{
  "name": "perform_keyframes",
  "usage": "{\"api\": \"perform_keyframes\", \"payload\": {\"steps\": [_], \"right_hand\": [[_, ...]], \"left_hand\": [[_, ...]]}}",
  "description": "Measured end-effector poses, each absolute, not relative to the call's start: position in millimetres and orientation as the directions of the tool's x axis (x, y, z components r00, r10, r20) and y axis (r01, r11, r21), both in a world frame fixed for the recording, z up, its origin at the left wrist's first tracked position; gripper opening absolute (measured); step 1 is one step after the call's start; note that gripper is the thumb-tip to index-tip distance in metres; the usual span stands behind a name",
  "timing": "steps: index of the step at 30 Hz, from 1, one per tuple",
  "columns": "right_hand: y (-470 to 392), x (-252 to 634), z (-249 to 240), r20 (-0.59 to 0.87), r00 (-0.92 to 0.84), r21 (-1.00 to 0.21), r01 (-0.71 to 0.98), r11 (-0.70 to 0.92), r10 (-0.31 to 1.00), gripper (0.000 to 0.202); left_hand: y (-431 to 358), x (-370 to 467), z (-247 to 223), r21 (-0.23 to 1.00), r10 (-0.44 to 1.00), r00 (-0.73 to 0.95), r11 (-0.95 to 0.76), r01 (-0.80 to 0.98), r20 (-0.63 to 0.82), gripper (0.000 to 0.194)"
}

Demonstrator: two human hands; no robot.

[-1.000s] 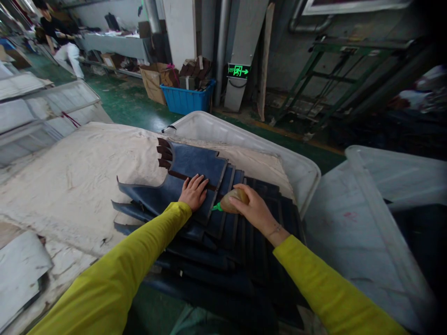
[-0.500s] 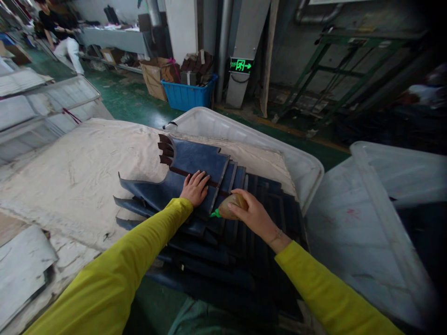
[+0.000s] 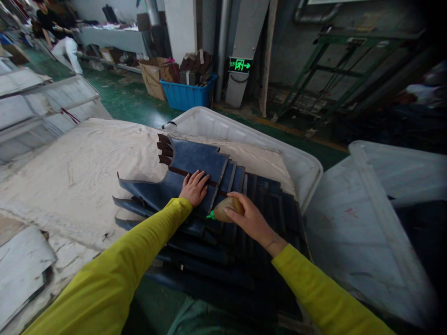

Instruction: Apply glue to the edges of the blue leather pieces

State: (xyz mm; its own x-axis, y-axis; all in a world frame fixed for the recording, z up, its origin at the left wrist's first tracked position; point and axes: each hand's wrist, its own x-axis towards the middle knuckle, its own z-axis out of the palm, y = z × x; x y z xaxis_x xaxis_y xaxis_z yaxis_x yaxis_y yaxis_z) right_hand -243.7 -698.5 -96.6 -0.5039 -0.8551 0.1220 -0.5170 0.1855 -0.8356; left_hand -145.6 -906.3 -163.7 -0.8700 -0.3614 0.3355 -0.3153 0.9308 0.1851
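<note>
Overlapping dark blue leather pieces [image 3: 199,157] lie fanned out in a stepped stack, with brown strips along some edges. My left hand [image 3: 194,188] rests on the top piece, palm down with its fingers stretched out. In my right hand [image 3: 252,218] is a squeeze bottle [image 3: 226,209] with a yellowish-brown body and a green nozzle [image 3: 210,215]. The bottle lies tilted on its side, nozzle pointing left, close to the lower right edge of the top piece. Whether the nozzle touches the leather I cannot tell.
A cream cloth-covered surface [image 3: 87,163] lies under the leather. White plastic bins [image 3: 258,135] stand behind and to the right. Farther back are a blue crate [image 3: 188,94], a cardboard box [image 3: 152,78], a green metal frame [image 3: 321,58] and a seated person [image 3: 57,32] at the upper left.
My right hand has moved slightly left and down with the bottle, its nozzle passing along the edge of the top piece. My left hand stays in place on the leather.
</note>
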Motion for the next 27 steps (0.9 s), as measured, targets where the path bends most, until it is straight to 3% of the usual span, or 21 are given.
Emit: {"api": "perform_keyframes", "payload": {"steps": [9,18,27], "right_hand": [[-708,-263,-86,0.397,-0.435,-0.641,-0.762,0.095,-0.808,0.038],[-702,-252,-84,0.318,-0.292,-0.660,-0.751,0.010,-0.902,0.039],[-712,-276,-82,0.457,-0.349,-0.517,-0.853,0.074,-0.818,0.039]], "left_hand": [[-908,-145,-164,0.178,-0.348,-0.873,0.936,-0.303,0.343,0.043],[-908,-146,-164,0.187,-0.352,-0.872,0.934,-0.304,0.339,0.043],[-909,-146,-167,0.179,-0.346,-0.870,0.937,-0.300,0.352,0.043]]}}
